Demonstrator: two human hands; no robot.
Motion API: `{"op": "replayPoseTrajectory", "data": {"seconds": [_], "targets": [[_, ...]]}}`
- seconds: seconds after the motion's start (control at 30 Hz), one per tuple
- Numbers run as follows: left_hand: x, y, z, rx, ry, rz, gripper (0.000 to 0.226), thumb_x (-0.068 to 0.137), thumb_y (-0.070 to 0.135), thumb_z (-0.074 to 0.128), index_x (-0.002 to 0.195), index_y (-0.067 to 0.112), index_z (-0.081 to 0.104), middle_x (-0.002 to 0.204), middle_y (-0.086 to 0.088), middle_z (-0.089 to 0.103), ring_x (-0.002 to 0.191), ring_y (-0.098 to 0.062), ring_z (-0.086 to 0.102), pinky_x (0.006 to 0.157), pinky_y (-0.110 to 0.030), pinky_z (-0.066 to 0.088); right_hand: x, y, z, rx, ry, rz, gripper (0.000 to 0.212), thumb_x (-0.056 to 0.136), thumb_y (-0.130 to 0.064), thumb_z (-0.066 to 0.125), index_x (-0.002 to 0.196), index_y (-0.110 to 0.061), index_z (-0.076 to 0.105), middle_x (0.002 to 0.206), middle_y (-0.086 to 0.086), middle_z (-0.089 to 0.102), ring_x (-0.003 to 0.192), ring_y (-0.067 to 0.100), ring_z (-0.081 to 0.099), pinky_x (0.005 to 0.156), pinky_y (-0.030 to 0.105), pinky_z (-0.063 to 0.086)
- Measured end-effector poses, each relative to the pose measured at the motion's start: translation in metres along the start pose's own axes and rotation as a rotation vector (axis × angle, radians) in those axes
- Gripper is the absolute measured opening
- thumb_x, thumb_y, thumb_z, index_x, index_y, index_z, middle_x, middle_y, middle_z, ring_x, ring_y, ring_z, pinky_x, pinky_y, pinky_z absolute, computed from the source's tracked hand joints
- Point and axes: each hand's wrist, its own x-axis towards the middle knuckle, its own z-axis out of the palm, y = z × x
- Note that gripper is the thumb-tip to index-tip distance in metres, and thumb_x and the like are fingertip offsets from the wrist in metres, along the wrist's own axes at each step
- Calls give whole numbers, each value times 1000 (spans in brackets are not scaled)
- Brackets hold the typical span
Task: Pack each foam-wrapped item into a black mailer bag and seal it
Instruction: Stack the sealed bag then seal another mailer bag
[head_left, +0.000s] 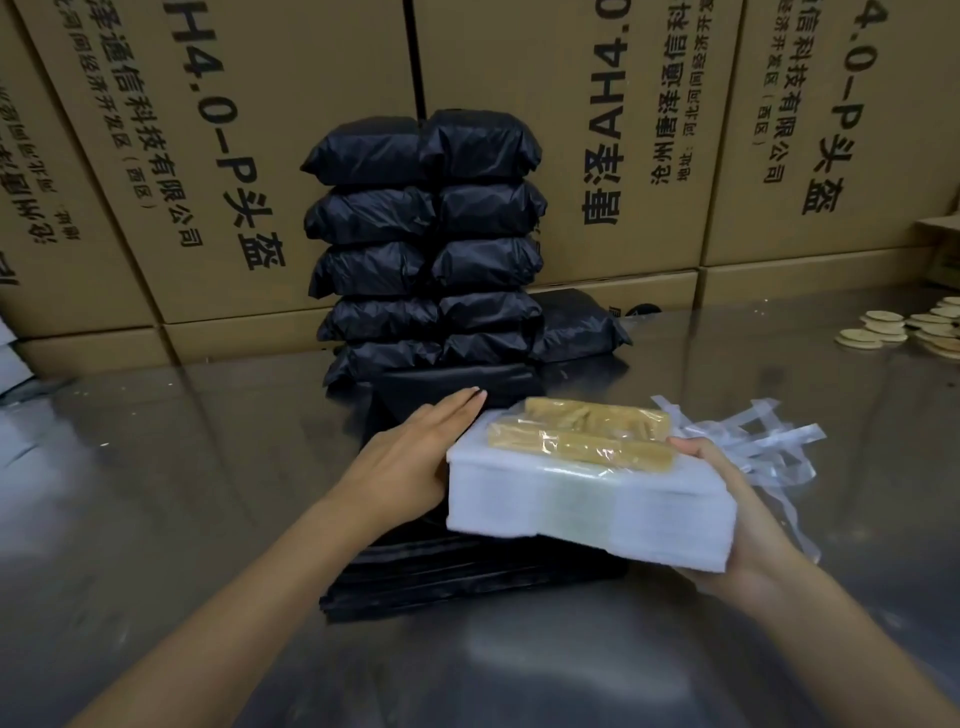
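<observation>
Bare steel worktop (156, 467) lies open along the left and near edges — ahead, stacked sealed black mailer bags (426, 244) block the way; loose white plastic strips (753, 441) clutter the right.

Table (156, 467): polished metal, glossy, reflective. Filled mailers (426, 239), 12 o'clock: black plastic film, crinkled, faint sheen. Flat mailers (467, 577), centre: smooth black plastic. Block (587, 514): white foam, matt, finely ribbed. Sticks (582, 434) on block: tan, in clear glossy film. Strips (769, 441), 3 o'clock: translucent, shiny. Boxes (519, 78), rear: brown cardboard, matt, printed black. Discs (919, 327), 2 o'clock: pale, matt.
</observation>
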Motion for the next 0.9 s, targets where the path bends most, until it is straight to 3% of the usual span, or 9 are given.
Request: {"op": "replayPoseTrajectory", "data": {"seconds": [0.13,0.23,0.33,0.43,0.6,0.7,0.77,0.83,0.9], "targets": [[-3,-1,12,-171,-15,-84,90,89,-11,44,159,34,10,163,24,1,149,-1,14,112,-15,29,4,3,5,43,48,-33,36,89,-48,61,105,-22,81,112,7,76,93,23,76,66,35,61],[-1,6,19,-296,53,-184,88,89,-14,43,159,30,13,161,25,5,147,5,10,100,6,16,9,13,11,72,136,-57,43,92,-45,63,124,-16,70,115,7,75,104,24,72,80,41,62],[3,18,23,-343,106,-183,88,89,-14,42,159,30,11,160,27,1,143,12,0,94,12,5,11,23,20,6,172,-80,48,88,-50,69,126,-21,66,114,2,76,103,20,73,81,40,61],[2,39,26,-334,135,-130,92,88,-15,42,159,32,7,158,33,-9,138,17,-3,96,10,2,8,34,34,16,175,-94,55,78,-53,78,124,-25,67,111,0,77,100,17,74,82,37,60],[-10,72,38,-302,206,-55,87,92,-6,49,159,29,6,158,36,-16,129,18,13,99,-5,25,9,52,68,172,190,-114,60,72,-44,83,125,-24,64,108,5,77,96,22,76,67,35,62],[-9,57,20,-398,254,-109,63,92,-1,47,149,26,44,157,28,23,137,12,29,101,2,23,8,58,75,142,178,-119,58,75,-40,82,128,-27,62,110,3,77,98,22,75,70,36,62],[-4,43,5,-334,324,-190,43,91,4,49,118,29,72,139,25,51,122,1,52,97,-14,42,7,64,76,93,190,-123,60,74,-36,85,128,-31,62,109,0,77,97,21,75,73,39,63],[9,39,-10,-244,437,-216,27,91,13,53,97,29,74,121,24,60,109,-4,54,83,-27,47,5,70,80,51,193,-137,61,73,-32,87,127,-34,61,109,-2,77,98,20,75,74,39,63],[32,41,-18,-209,438,-144,20,90,22,57,107,27,67,122,17,58,115,-6,47,88,-33,46,2,75,85,-5,176,-169,60,73,-28,88,126,-36,61,108,-4,77,97,16,75,73,37,63]]}}
